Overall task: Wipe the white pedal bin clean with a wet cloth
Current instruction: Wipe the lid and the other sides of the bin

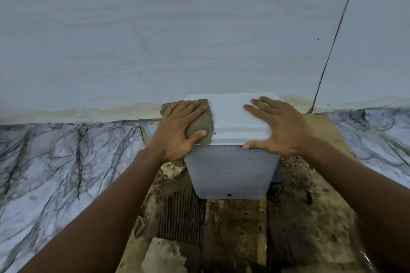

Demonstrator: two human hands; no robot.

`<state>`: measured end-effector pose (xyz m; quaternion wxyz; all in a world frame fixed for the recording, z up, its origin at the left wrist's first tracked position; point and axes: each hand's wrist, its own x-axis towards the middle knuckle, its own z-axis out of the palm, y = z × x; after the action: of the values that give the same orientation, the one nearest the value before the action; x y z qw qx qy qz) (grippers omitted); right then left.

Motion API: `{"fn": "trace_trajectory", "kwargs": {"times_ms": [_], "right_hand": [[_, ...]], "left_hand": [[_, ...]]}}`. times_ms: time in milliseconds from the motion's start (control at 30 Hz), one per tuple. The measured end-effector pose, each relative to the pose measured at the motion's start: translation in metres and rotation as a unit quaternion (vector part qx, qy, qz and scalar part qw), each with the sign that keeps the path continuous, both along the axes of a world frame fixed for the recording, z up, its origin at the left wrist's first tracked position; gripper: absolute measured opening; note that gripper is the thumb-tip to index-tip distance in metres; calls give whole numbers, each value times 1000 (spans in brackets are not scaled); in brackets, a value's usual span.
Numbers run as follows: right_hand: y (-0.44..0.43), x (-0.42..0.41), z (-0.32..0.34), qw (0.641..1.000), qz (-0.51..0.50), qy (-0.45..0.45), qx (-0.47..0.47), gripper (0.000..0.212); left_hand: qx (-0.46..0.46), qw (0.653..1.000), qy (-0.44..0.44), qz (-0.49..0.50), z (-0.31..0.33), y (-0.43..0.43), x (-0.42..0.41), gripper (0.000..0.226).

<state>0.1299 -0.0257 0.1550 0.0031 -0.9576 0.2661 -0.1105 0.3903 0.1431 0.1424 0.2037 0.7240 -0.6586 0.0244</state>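
Note:
The white pedal bin (230, 170) stands against the wall, lid closed, its front speckled with dark spots. A grey-green cloth (203, 123) lies over the left edge of the lid. My left hand (177, 131) presses flat on the cloth, thumb hooked over its front corner. My right hand (277, 126) rests flat on the right half of the lid, fingers spread, thumb at the lid's front rim, holding nothing.
The bin sits on dirty, stained cardboard (235, 228) laid over a marble-patterned floor (55, 162). A pale tiled wall (177, 29) rises right behind the bin, with yellowish stains along its base. A crumpled scrap (173, 169) lies by the bin's left side.

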Motion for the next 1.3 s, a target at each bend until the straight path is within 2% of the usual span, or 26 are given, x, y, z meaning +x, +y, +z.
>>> {"fn": "trace_trajectory", "kwargs": {"times_ms": [133, 267, 400, 500, 600, 767, 867, 967, 1100, 1167, 1300], "right_hand": [[-2, 3, -9, 999, -1, -36, 15, 109], [-14, 5, -11, 998, -5, -64, 29, 111], [-22, 11, -8, 997, -10, -56, 51, 112], [-25, 17, -6, 996, -19, -68, 58, 114], [-27, 21, -4, 995, -24, -73, 63, 115], [-34, 28, -3, 995, -29, -71, 59, 117], [-39, 27, -4, 995, -19, -74, 59, 120], [-40, 29, -5, 995, -25, -77, 60, 117], [-37, 29, -8, 995, -30, -88, 48, 115], [-35, 27, -7, 995, -32, -88, 45, 114], [-31, 24, -8, 995, -34, -84, 45, 114]], "left_hand": [[17, 998, -55, 40, 6, -17, -30, 74], [29, 996, -90, 0, 9, -49, -67, 66], [30, 998, -44, -44, 14, -40, -28, 60], [23, 1000, -2, -16, 14, -16, 16, 60], [23, 999, 32, 24, 14, -14, 21, 63], [18, 995, -89, 49, 13, -59, -31, 68], [-2, 991, -112, 77, 4, -75, -66, 64], [-66, 984, -82, 141, -3, -70, -63, 63], [-105, 958, 21, 267, -13, -53, -56, 68], [-109, 952, 52, 282, -16, -49, -65, 67], [-98, 946, 50, 306, -17, -46, -75, 68]]}}
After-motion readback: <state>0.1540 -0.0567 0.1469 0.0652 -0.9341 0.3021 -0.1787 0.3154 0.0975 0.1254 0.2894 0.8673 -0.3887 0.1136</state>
